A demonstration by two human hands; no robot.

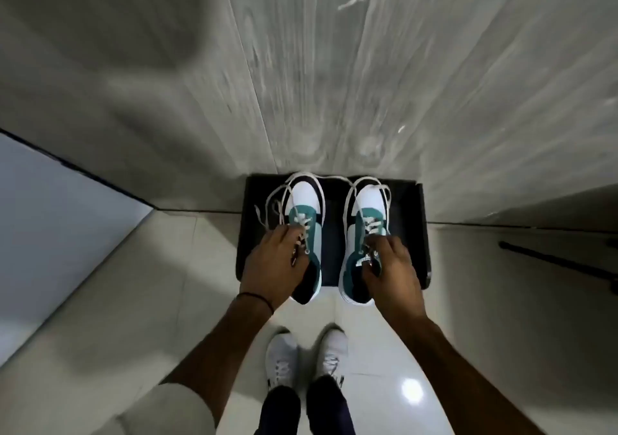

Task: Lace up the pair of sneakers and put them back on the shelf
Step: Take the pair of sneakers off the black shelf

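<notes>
Two sneakers sit side by side over the black shelf (409,234), which lies low against the pale wood-grain wall (334,67). Their toes point at the wall and their heels overhang the shelf's front edge. Whether the soles rest on it or hang just above it you cannot tell from here.

The left sneaker (312,237) and the right sneaker (351,244) match: white toe cap, teal panel around the eyelets, paler mint side, dark heel and a white sole edge. White laces (271,200) cross the lower eyelets of both – the loose ends loop out around the toes and lie slack on the shelf.

Your left hand (271,264) grips the left sneaker at the tongue, fingers curled down over the laced part, with a thin dark band (257,299) on that wrist. Your right hand (391,267) holds the right sneaker the same way, fingers bent together and pinching the upper near the collar; the fingertips are hidden by the shoe.

Below, your own white shoes (282,357) stand on the glossy tiled floor (150,284)
</notes>
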